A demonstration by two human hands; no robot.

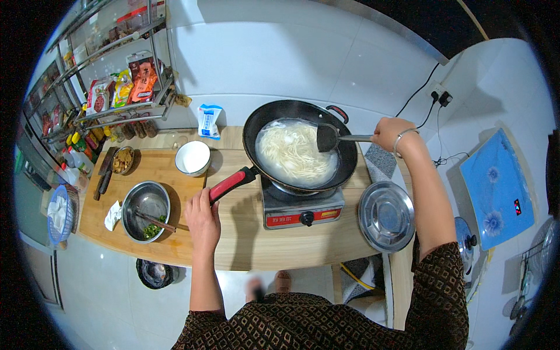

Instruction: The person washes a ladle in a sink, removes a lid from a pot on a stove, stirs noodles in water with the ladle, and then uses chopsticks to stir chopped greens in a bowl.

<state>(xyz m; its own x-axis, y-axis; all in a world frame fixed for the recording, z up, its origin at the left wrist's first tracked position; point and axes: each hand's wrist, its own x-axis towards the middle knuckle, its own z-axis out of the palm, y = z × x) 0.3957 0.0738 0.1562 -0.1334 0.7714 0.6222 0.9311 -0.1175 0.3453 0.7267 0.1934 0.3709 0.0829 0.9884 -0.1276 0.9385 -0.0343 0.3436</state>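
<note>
My left hand [203, 218] holds the red and black handle [228, 186] of a black wok [251, 144]. The wok rests on a portable gas stove [302, 212] and contains pale noodles [291, 151] in cloudy liquid. My right hand [390, 136] grips the grey handle of a spatula with a dark blade [327, 138], which is at the right side of the noodles. To the left of the wok stands a white bowl [192, 158]. A steel bowl [145, 197] with chopped greens [151, 231] and chopsticks [156, 222] sits on the wooden board [98, 218].
A steel lid [386, 216] lies right of the stove. On the board's left are a cleaver [105, 173], a small bowl of brown food [123, 160] and a crumpled tissue [113, 215]. A blue-white packet [209, 121] stands by the wall, near a metal rack [127, 113].
</note>
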